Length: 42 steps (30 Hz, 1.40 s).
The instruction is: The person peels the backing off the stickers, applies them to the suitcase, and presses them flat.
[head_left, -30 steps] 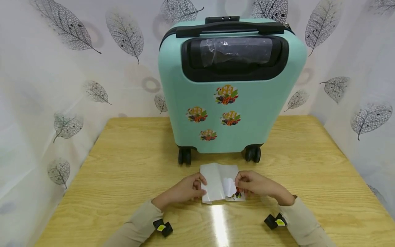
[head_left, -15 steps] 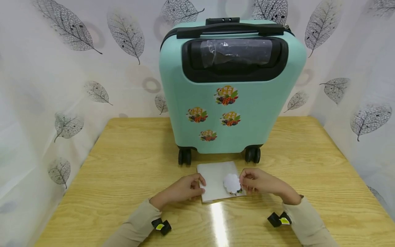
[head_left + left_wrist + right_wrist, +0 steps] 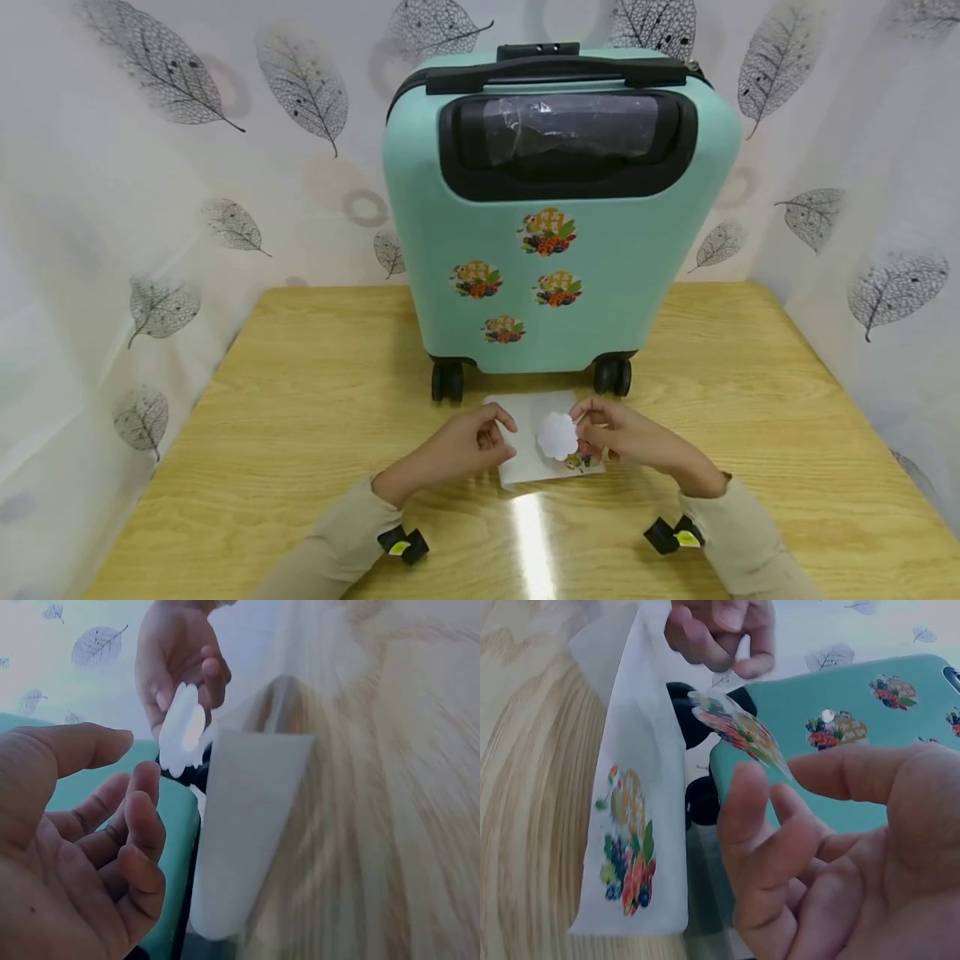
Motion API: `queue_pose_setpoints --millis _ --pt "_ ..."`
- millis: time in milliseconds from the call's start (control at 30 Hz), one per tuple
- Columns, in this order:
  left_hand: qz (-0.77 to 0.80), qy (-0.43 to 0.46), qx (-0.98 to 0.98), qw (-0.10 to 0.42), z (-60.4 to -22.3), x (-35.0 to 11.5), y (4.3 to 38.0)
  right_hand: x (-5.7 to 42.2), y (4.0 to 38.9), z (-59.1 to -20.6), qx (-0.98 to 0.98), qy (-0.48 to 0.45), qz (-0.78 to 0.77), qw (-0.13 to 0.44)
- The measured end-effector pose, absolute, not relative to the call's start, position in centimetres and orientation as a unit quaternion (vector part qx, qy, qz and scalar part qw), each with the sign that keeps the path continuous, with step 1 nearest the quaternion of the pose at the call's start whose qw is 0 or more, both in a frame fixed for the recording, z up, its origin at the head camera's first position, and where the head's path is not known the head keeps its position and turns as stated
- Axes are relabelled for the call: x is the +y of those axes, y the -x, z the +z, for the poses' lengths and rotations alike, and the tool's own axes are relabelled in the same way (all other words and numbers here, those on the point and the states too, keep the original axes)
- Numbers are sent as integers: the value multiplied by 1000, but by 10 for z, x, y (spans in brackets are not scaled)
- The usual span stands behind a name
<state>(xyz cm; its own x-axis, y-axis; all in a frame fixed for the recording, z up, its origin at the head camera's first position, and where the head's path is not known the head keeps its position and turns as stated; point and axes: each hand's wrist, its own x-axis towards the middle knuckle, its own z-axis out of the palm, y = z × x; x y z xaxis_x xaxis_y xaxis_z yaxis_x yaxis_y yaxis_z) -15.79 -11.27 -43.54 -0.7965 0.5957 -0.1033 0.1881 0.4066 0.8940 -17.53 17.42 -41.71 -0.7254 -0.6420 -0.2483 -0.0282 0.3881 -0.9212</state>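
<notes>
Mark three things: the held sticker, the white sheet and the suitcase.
Held sticker (image 3: 558,436): head view, centre of its white back.
White sheet (image 3: 244,825): left wrist view, its blank middle.
Suitcase (image 3: 615,250): head view, bare turquoise front shell.

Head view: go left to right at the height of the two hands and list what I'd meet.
Leaf print at far left → left hand → white-backed sticker → right hand → leaf print at far right.

A pale, leaf-printed backdrop (image 3: 315,217) rises behind the wood-grained table (image 3: 322,358).
</notes>
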Motion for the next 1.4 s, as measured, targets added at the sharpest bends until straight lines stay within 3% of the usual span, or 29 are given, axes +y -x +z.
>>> queue_pose_setpoints --millis 300,833,1400 --pt "480 -256 816 195 -428 -89 161 162 180 -407 764 187 -553 276" --pt "417 -272 863 87 -424 -76 160 152 177 -401 749 171 -584 263" --pt "437 -256 859 80 -421 -81 162 153 178 -403 757 171 -575 258"
